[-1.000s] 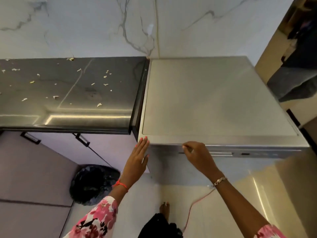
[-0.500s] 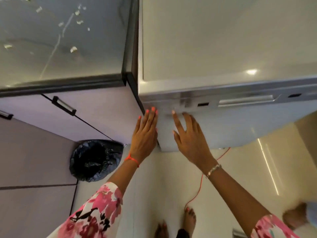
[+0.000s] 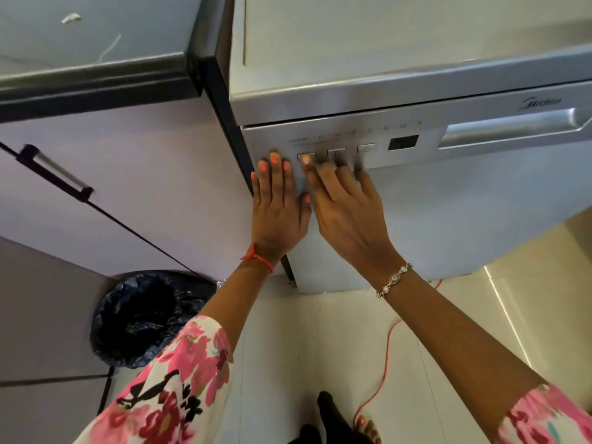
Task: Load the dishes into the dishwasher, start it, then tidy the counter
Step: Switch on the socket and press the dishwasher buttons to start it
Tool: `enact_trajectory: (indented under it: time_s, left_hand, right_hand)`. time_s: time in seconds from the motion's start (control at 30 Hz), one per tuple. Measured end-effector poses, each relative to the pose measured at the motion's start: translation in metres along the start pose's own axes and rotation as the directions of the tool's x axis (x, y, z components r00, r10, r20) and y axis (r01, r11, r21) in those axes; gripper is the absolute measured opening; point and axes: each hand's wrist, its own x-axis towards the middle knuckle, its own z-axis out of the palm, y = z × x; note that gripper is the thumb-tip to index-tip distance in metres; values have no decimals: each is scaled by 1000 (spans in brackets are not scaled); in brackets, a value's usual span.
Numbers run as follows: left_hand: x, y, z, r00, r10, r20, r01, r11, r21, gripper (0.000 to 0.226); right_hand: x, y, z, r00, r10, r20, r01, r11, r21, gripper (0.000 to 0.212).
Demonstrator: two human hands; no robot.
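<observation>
Brushed, satiny metal on the dishwasher (image 3: 416, 100), a glossy dark countertop (image 3: 96, 52) beside it, crinkled shiny plastic lining the bin (image 3: 144, 318), polished floor tiles (image 3: 528, 299) gleaming

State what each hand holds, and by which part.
Nothing is held. The left hand lies flat on the dishwasher front; the right hand touches the leftmost button with its forefinger.

The person wears pink floral sleeves (image 3: 179, 376), red wrist thread (image 3: 258, 259), gem bracelet (image 3: 394, 280).
</observation>
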Motion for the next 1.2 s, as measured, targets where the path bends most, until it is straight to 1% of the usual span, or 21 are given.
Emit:
enact_trajectory:
  time_s: [0.13, 0.2, 0.23, 0.33, 0.4, 0.5, 0.57, 0.63, 0.73, 0.83, 0.9, 0.97, 1.07, 1.17, 1.2]
  left_hand:
    - [0, -5, 10, 999, 28, -43, -25, 997, 75, 104]
    - [1, -5, 11, 998, 26, -57, -20, 994, 103, 105]
    - [1, -5, 12, 997, 29, -69, -21, 994, 107, 101]
    - [1, -5, 12, 995, 35, -94, -25, 995, 97, 78]
    - [0, -5, 12, 995, 36, -89, -28, 995, 95, 73]
    - [-1, -6, 12, 994, 45, -98, -35, 994, 100, 73]
    - [-2, -6, 11, 994, 39, -104, -29, 995, 96, 73]
    - [-1, -5, 10, 994, 31, -102, -22, 996, 86, 73]
    - [-1, -4, 11, 995, 21, -102, -13, 997, 80, 74]
    - [0, -3, 11, 993, 5, -114, 4, 997, 79, 77]
    - [0, -3, 11, 993, 0, -119, 9, 997, 71, 77]
    - [0, -3, 11, 993, -2, -120, 10, 998, 65, 74]
    - [0, -2, 11, 993, -10, -116, 17, 998, 62, 76]
    - [1, -2, 11, 993, -32, -113, 40, 997, 69, 85]
    - [0, -1, 11, 993, -36, -111, 44, 996, 73, 84]
  right_hand:
    - [6, -3, 2, 999, 24, -24, -23, 998, 58, 41]
    - [6, -3, 2, 999, 16, -31, -14, 997, 79, 40]
    - [5, -2, 1, 1000, 9, -30, -6, 996, 86, 41]
    - [0, 3, 5, 999, -19, -51, 23, 995, 92, 51]
    - [-6, 8, 11, 997, -50, -63, 56, 994, 94, 49]
    - [-23, 21, 18, 990, -131, -49, 134, 988, 71, 51]
    - [-37, 34, 20, 979, -200, -39, 202, 979, 27, 54]
    - [-47, 51, 22, 957, -290, -10, 289, 955, -72, 59]
    - [-48, 80, 34, 909, -415, 33, 411, 881, -234, 70]
    - [-38, 100, 49, 859, -511, 10, 487, 812, -321, 66]
    - [-35, 104, 57, 828, -561, 5, 516, 757, -401, 64]
    - [-35, 104, 62, 811, -585, -13, 518, 729, -448, 64]
    - [-35, 104, 67, 800, -599, -34, 516, 715, -472, 64]
    - [-37, 105, 71, 789, -612, -56, 514, 707, -485, 65]
    - [-37, 105, 71, 786, -615, -60, 516, 706, -485, 64]
